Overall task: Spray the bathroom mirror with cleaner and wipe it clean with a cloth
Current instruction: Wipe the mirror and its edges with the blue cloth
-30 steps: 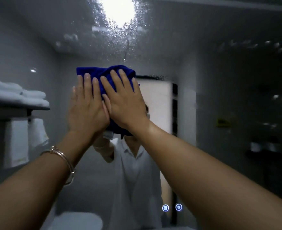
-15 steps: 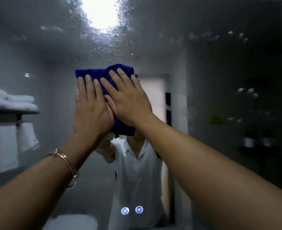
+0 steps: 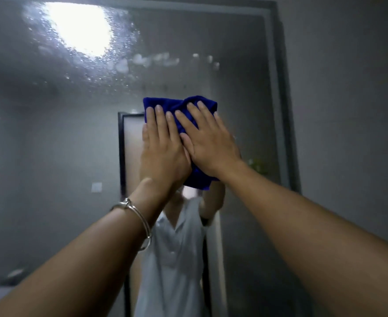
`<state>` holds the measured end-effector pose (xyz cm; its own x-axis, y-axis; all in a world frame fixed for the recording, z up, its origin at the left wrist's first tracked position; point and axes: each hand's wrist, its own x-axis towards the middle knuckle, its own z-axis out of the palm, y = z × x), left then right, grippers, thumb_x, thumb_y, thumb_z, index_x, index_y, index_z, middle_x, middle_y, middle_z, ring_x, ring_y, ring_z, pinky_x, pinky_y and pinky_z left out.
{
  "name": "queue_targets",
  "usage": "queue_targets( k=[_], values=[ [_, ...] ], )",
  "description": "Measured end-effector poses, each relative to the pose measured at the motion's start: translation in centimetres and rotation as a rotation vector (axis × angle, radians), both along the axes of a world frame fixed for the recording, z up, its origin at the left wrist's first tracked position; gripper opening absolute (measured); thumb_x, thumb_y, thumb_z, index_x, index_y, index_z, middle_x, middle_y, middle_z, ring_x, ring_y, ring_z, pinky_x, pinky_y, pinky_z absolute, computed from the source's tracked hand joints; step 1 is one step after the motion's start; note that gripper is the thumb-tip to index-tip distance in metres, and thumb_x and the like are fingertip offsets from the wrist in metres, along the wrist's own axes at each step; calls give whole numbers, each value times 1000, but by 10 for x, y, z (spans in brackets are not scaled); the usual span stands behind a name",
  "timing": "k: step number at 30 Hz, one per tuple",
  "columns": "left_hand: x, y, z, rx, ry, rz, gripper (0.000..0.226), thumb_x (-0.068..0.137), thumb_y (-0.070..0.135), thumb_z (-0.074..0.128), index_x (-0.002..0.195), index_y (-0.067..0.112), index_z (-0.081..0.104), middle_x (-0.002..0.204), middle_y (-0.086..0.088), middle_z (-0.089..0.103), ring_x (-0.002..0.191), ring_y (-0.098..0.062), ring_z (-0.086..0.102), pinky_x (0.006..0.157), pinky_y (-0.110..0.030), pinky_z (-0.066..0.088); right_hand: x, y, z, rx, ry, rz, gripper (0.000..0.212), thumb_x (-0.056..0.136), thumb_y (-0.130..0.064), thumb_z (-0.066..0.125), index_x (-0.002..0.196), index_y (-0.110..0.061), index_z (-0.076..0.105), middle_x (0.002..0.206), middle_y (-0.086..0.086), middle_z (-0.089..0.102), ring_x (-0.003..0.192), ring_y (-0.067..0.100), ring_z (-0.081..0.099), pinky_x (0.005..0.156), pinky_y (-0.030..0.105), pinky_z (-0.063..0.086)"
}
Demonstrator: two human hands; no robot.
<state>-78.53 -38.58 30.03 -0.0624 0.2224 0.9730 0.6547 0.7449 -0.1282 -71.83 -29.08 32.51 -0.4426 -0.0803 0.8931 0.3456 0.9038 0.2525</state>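
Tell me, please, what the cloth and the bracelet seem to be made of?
Cloth: likely microfibre, deep blue, matte, with soft, fuzzy folds under both hands. Bracelet: apparently silver-toned metal, polished, since its thin rigid band glints.

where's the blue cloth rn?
Head view, centre: the blue microfibre cloth is pressed flat on the mirror under the left hand and right hand.

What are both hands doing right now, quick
Left hand: open, flat, pressing the blue cloth against the mirror.
Right hand: open, flat on the same cloth, overlapping the left.
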Motion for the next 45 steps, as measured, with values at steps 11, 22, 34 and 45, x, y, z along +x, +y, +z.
queue_targets(
  k=[11,22,34,45],
  values=[
    [62,92,-14,-199,-16,31,65,99,37,18,145,-2,-7,153,-25,-12,142,-36,-14,114,-45,-5,61,93,-33,-172,81,-44,52,103,-35,22,152,-24,9,160,4,7,147,21,-1,118,41,4],
    [46,69,-79,-269,57,-20,61,99,33,11,146,-2,-5,152,-24,-11,141,-37,-11,116,-46,-1,39,82,-104,-240,248,57,57,93,-32,23,146,-13,33,152,17,31,142,33,22,112,50,15],
    [2,17,-131,-267,173,-94,58,98,31,20,145,-2,16,152,-25,15,141,-38,14,113,-51,22,9,34,-157,-151,260,0,55,92,-31,29,145,-15,24,150,16,34,140,33,25,111,53,19],
    [-51,-65,-85,-276,296,8,62,98,36,19,146,-3,17,152,-24,16,142,-35,13,115,-47,12,-36,-37,-115,-76,203,27,56,92,-36,32,142,-13,38,147,15,40,138,35,33,107,56,29]
  ],
)
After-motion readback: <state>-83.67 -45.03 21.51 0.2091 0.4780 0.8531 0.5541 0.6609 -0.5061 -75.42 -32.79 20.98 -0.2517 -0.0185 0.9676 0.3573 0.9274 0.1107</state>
